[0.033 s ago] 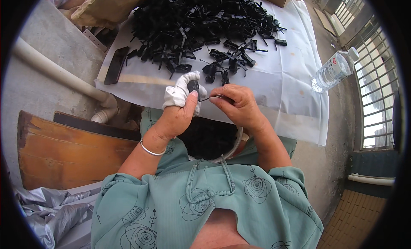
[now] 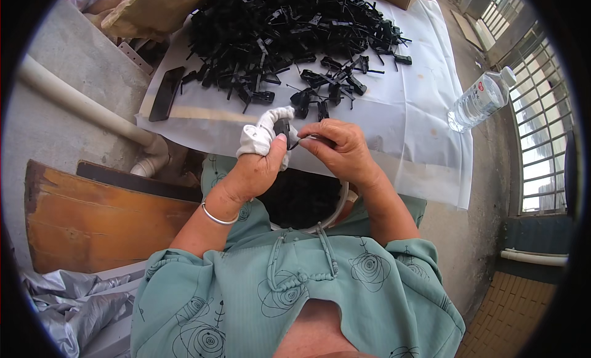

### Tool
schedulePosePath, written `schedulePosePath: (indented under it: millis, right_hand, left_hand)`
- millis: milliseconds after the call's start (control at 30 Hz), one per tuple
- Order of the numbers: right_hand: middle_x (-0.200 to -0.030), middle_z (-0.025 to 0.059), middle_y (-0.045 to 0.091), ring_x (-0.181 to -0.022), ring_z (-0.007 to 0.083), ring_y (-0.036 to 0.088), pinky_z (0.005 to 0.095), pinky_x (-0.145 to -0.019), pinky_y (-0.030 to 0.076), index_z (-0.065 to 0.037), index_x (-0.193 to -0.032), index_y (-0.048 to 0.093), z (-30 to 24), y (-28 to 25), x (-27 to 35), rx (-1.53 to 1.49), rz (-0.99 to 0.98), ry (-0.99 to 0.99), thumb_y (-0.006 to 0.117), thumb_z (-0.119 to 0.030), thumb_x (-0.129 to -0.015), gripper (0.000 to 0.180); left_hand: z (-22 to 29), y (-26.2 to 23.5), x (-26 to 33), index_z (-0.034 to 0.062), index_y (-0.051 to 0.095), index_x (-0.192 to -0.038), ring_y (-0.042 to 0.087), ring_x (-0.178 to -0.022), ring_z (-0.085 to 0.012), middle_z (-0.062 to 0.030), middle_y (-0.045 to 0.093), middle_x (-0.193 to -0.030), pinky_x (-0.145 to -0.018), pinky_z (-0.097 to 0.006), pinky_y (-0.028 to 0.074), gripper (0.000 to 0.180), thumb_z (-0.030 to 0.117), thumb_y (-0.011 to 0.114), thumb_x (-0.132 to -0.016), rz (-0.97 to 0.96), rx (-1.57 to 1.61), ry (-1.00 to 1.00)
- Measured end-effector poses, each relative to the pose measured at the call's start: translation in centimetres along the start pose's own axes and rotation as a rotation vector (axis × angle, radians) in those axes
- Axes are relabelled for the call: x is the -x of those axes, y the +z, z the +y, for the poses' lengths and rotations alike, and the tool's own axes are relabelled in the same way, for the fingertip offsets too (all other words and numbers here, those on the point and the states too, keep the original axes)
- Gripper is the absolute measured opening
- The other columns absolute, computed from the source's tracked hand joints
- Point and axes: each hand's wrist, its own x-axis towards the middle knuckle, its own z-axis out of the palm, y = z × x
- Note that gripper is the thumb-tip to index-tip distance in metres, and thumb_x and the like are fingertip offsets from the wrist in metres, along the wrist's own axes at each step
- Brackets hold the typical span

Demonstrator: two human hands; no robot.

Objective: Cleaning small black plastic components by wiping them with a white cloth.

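Note:
My left hand point(image 2: 263, 164), its fingers wrapped in a white cloth glove point(image 2: 257, 139) and the thumb bare, grips a small black plastic part point(image 2: 282, 128) between thumb and fingers. Close on its right, my right hand point(image 2: 340, 147) is closed in a pinch. A thin dark piece point(image 2: 294, 144) runs from its fingertips toward the black part; whether it is a tool or a strip of the part I cannot tell. Both hands are above the table's near edge. Past them lies a big heap of similar black parts point(image 2: 289, 35), with several loose ones nearer me.
Below my hands stands a round pale-rimmed bucket point(image 2: 342, 205) with dark contents. A dark phone point(image 2: 167, 94) lies at the table's left, a clear water bottle point(image 2: 483, 100) at its right. Pale sheeting point(image 2: 425, 112) covers the table. A wooden board point(image 2: 104, 216) and a pipe point(image 2: 86, 102) are on the left.
My left hand and the black part have shifted slightly to the right and tilted. My right fingertips have moved a little left and the thin piece sits closer to the part.

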Motion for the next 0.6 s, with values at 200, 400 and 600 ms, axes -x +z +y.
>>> schedulePosePath:
  millis: [200, 400, 600]
  right_hand:
    - [-0.064, 0.0024, 0.051, -0.055, 0.0072, 0.043, 0.0220, -0.051, 0.036, -0.001, -0.085, 0.054, 0.3, 0.6, 0.0, -0.122, 0.008, 0.154, 0.064, -0.009, -0.081, 0.013]
    - [-0.061, 0.0092, 0.050, -0.055, 0.0193, 0.044, 0.0303, -0.054, 0.040, 0.000, -0.081, 0.052, -0.1, 0.9, 0.0, -0.015, -0.062, 0.050, 0.051, -0.017, -0.090, 0.019]
    - [-0.060, 0.0086, 0.047, -0.055, 0.0165, 0.042, 0.0301, -0.053, 0.040, 0.000, -0.077, 0.051, 0.4, 2.2, 0.5, -0.041, -0.063, 0.152, 0.047, -0.018, -0.092, 0.023]
  left_hand:
    - [1.2, 0.4, 0.2, 0.0011, 0.042, -0.116, 0.038, -0.060, -0.0025, -0.0004, 0.050, -0.086, -0.051, -0.016, 0.033, 0.030, 0.005, 0.041, -0.087, -0.142, 0.194, -0.156]
    - [-0.4, 0.8, -0.4, -0.0007, 0.048, -0.104, 0.050, -0.071, -0.0151, -0.0069, 0.053, -0.081, -0.063, -0.029, 0.043, 0.022, 0.004, 0.044, -0.083, 0.027, -0.210, 0.172]
    - [-0.6, 1.2, -0.1, -0.0022, 0.048, -0.104, 0.053, -0.077, -0.0242, -0.0129, 0.055, -0.086, -0.072, -0.032, 0.044, 0.023, 0.004, 0.043, -0.083, 0.026, -0.521, 0.281]
